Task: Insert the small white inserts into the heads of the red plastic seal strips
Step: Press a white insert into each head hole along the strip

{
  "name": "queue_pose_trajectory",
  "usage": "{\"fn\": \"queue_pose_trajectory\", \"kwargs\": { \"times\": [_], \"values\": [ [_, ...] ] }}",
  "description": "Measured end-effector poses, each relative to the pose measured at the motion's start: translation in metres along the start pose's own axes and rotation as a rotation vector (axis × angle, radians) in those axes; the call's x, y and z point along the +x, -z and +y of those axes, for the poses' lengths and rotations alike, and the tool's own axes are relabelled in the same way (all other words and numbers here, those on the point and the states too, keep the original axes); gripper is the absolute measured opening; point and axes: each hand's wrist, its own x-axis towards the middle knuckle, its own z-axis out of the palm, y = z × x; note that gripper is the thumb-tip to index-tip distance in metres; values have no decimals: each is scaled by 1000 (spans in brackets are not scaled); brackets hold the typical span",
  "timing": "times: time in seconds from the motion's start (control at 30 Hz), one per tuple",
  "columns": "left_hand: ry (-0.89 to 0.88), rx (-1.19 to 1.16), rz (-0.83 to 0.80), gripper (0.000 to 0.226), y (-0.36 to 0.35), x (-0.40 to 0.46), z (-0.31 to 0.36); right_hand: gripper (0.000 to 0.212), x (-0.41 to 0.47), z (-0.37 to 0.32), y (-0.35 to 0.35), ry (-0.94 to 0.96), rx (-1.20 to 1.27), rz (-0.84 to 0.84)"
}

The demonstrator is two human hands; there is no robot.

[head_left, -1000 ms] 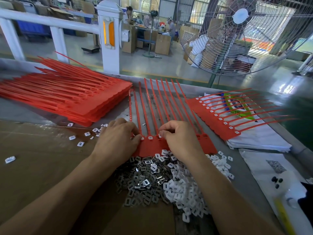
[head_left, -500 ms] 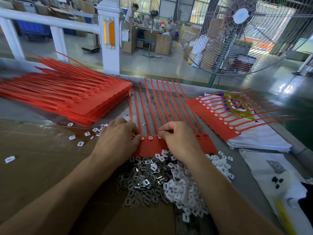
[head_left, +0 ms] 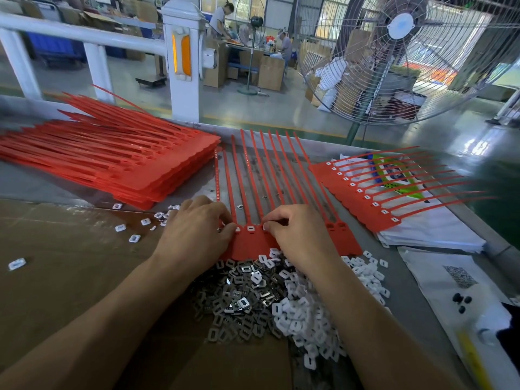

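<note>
While both my forearms reach in from the near edge of the table [head_left: 416, 280], my left hand [head_left: 194, 235] lies knuckles up on the left end of the red seal strip sheet [head_left: 253, 243], fingers curled and thumb tip pressed at the row of heads; whether anything sits under those fingers I cannot tell. My right hand [head_left: 298, 235] rests on the middle of the same sheet, fingers bent, thumb and forefinger pinched together at one head; whether an insert sits between them I cannot tell. Between the hands two heads show white inserts [head_left: 250, 228] seated in them, and two heads at the sheet's right end look bare. Its tails fan away toward the far edge. Just behind my wrists lies a heap of loose white inserts [head_left: 304, 319], mixed on its left with grey metal clips [head_left: 239, 302]. A stack of red sheets [head_left: 118, 167] sits at the far left, and a filled sheet [head_left: 363, 198] lies on white bags [head_left: 433, 229] toward the right edge.
</note>
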Motion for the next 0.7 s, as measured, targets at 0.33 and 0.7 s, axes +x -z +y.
{"fn": "queue_pose_trajectory", "kwargs": {
  "times": [0.33, 0.7],
  "values": [
    [3, -9, 0, 20, 0, 0, 0, 8, -2, -4, -3, 18, -71, 59],
    [-2, -13, 8, 19, -1, 0, -2, 26, -17, -12, 2, 176, -411, -17]
  ]
}}
